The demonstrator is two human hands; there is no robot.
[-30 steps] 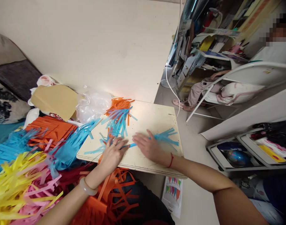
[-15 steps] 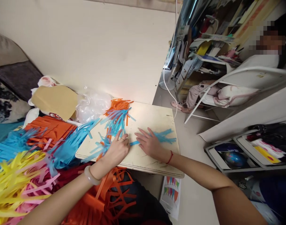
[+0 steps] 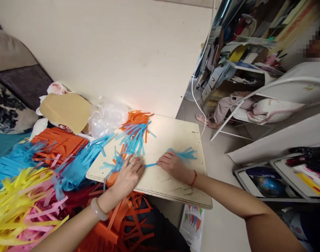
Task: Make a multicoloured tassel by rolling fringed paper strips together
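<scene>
The left hand and right hand lie palm down, fingers bent, forearms angled inward.

A blue paper tassel, narrow and straight between the left fingers and right fingers, spreads into loose fringed ends beyond both.

Pale bangle, ring, red cord bracelet, dark trousers
</scene>
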